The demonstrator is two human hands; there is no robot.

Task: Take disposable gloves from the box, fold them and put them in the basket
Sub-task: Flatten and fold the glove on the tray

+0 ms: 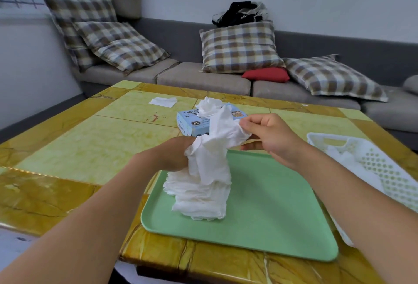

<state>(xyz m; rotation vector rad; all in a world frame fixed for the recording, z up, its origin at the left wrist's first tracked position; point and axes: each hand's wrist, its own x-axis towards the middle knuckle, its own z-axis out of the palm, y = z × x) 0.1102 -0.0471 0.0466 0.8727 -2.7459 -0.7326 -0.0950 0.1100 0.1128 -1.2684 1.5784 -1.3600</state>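
Note:
A bunch of white disposable gloves (204, 184) hangs over the green tray (267, 220), its lower end resting on the tray. My left hand (172, 154) grips the bunch at its left side. My right hand (269, 135) pinches the upper end of a glove from the right. Behind them stands the light blue glove box (192, 121), with more white gloves (209, 104) sticking out of its top. The white perforated basket (371, 166) sits at the right table edge, with white gloves inside.
A single white sheet (163, 101) lies on the far left part of the yellow-green table (90, 143). A grey sofa with checked cushions (239, 48) and a red cushion (267, 75) runs behind the table.

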